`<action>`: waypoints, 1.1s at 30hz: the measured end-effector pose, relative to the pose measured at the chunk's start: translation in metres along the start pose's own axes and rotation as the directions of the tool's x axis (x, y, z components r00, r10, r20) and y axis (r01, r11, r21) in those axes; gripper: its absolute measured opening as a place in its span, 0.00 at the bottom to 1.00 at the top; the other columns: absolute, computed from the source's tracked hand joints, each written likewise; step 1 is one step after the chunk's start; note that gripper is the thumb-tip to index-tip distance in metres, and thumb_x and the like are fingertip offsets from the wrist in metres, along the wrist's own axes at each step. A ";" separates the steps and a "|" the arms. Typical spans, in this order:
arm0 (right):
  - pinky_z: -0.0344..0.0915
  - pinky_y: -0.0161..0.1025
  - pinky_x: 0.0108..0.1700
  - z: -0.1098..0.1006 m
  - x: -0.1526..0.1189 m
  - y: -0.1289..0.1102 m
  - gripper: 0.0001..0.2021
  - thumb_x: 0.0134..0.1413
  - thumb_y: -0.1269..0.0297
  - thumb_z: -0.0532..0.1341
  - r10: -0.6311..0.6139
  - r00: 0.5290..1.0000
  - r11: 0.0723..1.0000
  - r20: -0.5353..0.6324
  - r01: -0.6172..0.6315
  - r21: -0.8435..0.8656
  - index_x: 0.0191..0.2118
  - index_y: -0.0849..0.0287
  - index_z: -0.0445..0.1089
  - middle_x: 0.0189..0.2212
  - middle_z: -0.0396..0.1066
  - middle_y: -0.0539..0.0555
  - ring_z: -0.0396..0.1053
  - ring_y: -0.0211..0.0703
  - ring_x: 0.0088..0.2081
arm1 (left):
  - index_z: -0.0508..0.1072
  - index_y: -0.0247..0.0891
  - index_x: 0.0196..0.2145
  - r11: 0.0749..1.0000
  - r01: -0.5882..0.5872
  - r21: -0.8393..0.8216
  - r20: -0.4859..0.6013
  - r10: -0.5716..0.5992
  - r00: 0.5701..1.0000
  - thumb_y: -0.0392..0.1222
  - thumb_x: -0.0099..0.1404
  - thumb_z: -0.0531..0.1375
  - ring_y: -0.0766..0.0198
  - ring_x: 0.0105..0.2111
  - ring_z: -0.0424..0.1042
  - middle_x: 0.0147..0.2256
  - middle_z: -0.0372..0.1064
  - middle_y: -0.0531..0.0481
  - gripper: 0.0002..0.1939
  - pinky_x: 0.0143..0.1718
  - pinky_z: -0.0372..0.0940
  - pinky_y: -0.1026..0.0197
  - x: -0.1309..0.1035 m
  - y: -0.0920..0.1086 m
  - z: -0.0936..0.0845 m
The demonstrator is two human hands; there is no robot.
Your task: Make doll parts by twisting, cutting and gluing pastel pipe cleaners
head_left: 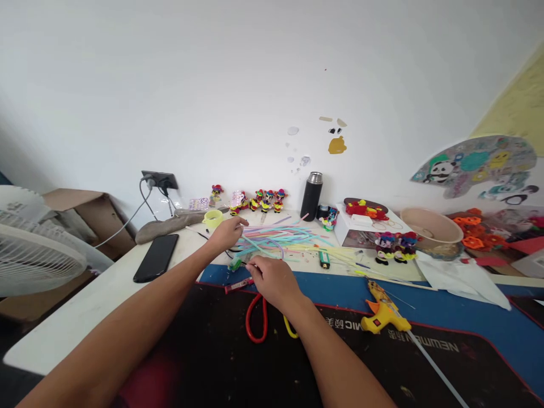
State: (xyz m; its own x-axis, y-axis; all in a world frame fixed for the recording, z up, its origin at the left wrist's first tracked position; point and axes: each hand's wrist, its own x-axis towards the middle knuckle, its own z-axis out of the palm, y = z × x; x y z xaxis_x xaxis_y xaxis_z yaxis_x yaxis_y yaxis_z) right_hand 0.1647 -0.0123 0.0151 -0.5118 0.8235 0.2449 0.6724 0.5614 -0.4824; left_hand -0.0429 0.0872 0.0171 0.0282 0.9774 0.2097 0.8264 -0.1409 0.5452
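Note:
My left hand (228, 233) reaches over the left end of a pile of pastel pipe cleaners (272, 238), its fingers bent together near the stems; what they hold, if anything, is too small to tell. My right hand (274, 279) is closer to me, fingers curled, at the edge of the blue mat; a thin dark stem runs from its fingertips toward a small green piece (235, 264). Below it lie a red loop (256, 323) and a yellow loop (290, 327), the latter partly hidden by my wrist. A pink-red tube (238, 285) lies just left of my right hand.
A yellow glue gun (385, 314) lies on the right of the dark mat. A black phone (156, 258) rests at left, near a fan (42, 243). Along the wall stand a black flask (312, 198), small figures (267, 201), yellow tape (213, 218) and a white box (357, 229).

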 end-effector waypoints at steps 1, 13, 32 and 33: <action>0.54 0.37 0.35 0.000 0.000 0.000 0.11 0.71 0.62 0.57 -0.006 1.000 1.000 -0.002 0.006 -0.006 0.42 0.55 0.77 0.36 0.80 0.52 0.75 0.45 0.38 | 0.79 0.36 0.47 1.000 -0.004 0.003 0.002 0.004 1.000 0.35 0.62 0.51 0.56 0.34 0.74 0.31 0.76 0.48 0.21 0.41 0.66 0.59 0.001 0.001 0.001; 0.56 0.37 0.35 0.002 0.001 0.000 0.11 0.71 0.62 0.57 -0.020 1.000 1.000 0.005 0.020 -0.008 0.42 0.54 0.77 0.37 0.81 0.51 0.76 0.45 0.38 | 0.79 0.39 0.47 0.997 -0.042 -0.069 -0.023 0.041 0.999 0.41 0.65 0.51 0.57 0.29 0.74 0.28 0.76 0.50 0.20 0.35 0.66 0.59 0.000 -0.003 0.008; 0.56 0.38 0.35 0.005 0.001 0.001 0.11 0.71 0.61 0.57 -0.030 0.999 0.999 0.016 0.030 -0.020 0.42 0.55 0.76 0.37 0.81 0.51 0.77 0.46 0.40 | 0.78 0.41 0.35 0.993 -0.017 -0.117 -0.018 0.015 1.000 0.51 0.60 0.60 0.56 0.31 0.76 0.26 0.77 0.52 0.13 0.34 0.64 0.59 0.000 -0.006 0.002; 0.57 0.38 0.35 0.005 0.001 0.001 0.11 0.71 0.61 0.57 -0.031 0.999 0.999 0.016 0.031 -0.020 0.42 0.55 0.76 0.37 0.81 0.51 0.77 0.46 0.40 | 0.78 0.41 0.35 0.995 -0.022 -0.096 -0.022 0.020 1.000 0.51 0.61 0.59 0.56 0.30 0.75 0.25 0.76 0.52 0.13 0.34 0.63 0.59 0.000 -0.006 0.001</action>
State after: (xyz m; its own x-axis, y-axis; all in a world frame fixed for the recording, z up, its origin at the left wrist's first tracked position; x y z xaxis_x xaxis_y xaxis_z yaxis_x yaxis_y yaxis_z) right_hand 0.1625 -0.0115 0.0103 -0.5409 0.8044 0.2459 0.6669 0.5882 -0.4574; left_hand -0.0473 0.0886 0.0125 0.0324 0.9706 0.2384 0.7679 -0.1769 0.6157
